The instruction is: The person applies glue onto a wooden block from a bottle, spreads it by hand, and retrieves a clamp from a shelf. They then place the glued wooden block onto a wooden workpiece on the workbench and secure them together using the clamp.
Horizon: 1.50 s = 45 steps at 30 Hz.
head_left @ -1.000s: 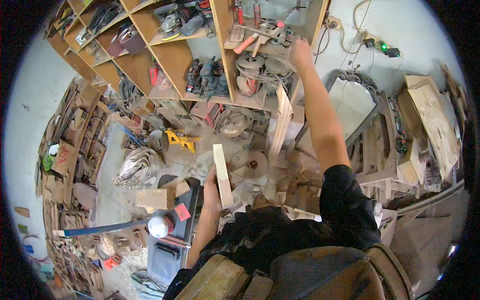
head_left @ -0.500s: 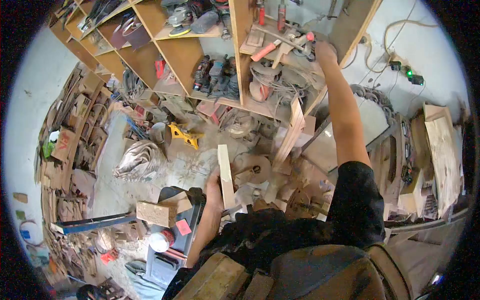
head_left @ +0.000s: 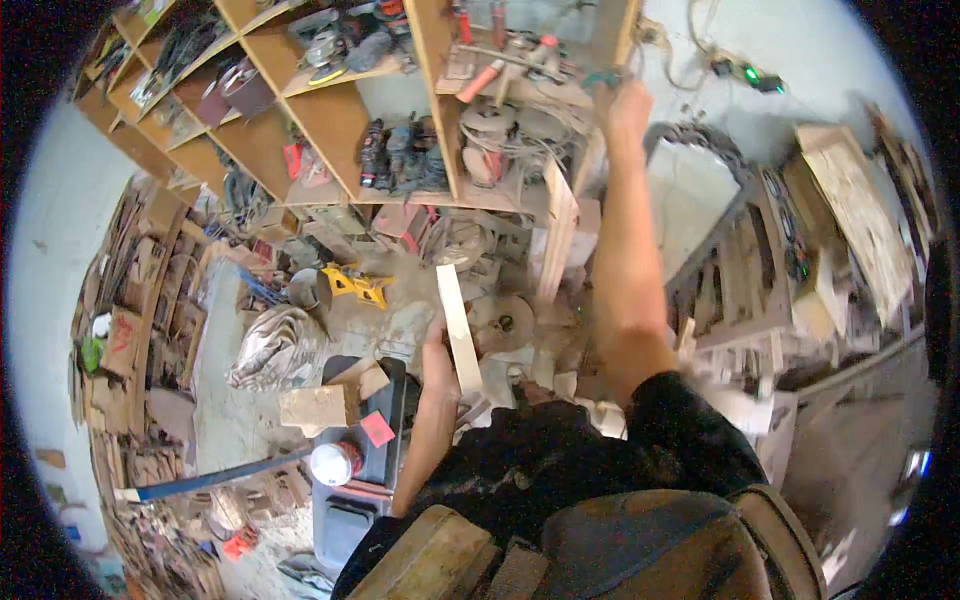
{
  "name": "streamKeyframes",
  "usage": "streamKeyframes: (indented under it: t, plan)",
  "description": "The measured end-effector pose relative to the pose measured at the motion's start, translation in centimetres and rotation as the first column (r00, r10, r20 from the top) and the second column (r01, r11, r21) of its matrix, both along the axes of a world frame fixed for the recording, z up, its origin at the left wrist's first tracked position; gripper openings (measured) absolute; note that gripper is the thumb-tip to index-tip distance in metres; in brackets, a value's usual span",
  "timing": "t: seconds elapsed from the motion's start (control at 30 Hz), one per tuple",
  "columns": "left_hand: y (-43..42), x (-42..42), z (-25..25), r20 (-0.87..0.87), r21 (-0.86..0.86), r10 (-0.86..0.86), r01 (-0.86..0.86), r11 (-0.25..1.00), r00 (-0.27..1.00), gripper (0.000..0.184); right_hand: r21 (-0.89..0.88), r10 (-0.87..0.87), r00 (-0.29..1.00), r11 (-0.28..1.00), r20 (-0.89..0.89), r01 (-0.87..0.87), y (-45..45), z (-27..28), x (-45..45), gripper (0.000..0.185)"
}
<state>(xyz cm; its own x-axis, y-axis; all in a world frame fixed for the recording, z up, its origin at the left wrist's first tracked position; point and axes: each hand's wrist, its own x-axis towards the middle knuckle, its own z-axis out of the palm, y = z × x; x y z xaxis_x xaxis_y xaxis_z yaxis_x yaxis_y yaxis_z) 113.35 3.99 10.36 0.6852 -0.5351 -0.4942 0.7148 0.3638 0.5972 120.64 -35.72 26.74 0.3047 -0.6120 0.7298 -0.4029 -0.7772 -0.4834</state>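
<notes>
My left hand [head_left: 437,362] is closed around a pale strip of wood [head_left: 458,330], which stands nearly upright in front of my body. Up at the right-hand side of the shelf, my right hand [head_left: 626,108] is raised with its fingers curled. A small teal thing [head_left: 600,78] shows at those fingertips, blurred, and its kind is unclear. Just left of that hand, on the shelf board, lie a hammer with an orange-red handle [head_left: 482,80] and other tools. Coiled cables and a dusty power tool [head_left: 488,160] sit in the compartment below.
A wooden cubby shelf [head_left: 447,120] with power tools spans the back. One wooden board [head_left: 558,230] leans against it. To the left are a yellow stand [head_left: 355,286], a bundled cloth [head_left: 278,350] and stacked offcuts. A white-lidded can [head_left: 335,463] stands on a dark case beside me.
My right hand has drawn back from among the shelf tools to the shelf's right edge, with something teal at its fingers. The view has shifted; my left hand still grips the wood strip.
</notes>
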Motion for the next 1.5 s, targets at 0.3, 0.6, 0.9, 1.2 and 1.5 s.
streamKeyframes:
  t: [0.3, 0.6, 0.9, 1.2, 1.5]
  plan:
    - [-0.1, -6.5, -0.8, -0.023, -0.242, -0.222, 0.210, 0.947, 0.975, 0.060, 0.487, 0.120, 0.517, 0.208, 0.848, -0.848, 19.2, -4.1, -21.3, 0.048]
    - [-3.1, -17.7, 2.8, 0.092, -0.304, -0.479, 0.482, 0.821, 0.873, 0.062, 0.557, -0.082, 0.558, 0.283, 0.825, -0.781, 26.3, -3.8, -46.5, 0.053]
    - [-10.4, -40.6, 7.1, 0.301, -0.116, -0.867, 0.918, 0.380, 0.397, 0.065, 0.621, -0.608, 0.243, 0.548, 0.756, -0.560, 36.2, -10.8, -72.3, 0.048]
    - [-10.1, -72.3, 4.1, 0.221, -0.022, -0.974, 0.999, -0.050, -0.044, 0.053, 0.767, -0.817, -0.152, 0.576, 0.557, -0.282, 48.1, -18.9, -97.9, 0.038]
    - [-9.9, -92.8, 1.0, 0.136, -0.001, -0.897, 0.905, -0.425, -0.421, 0.049, 0.853, -0.705, -0.549, 0.522, 0.450, 0.028, 55.7, -25.1, -115.5, 0.032]
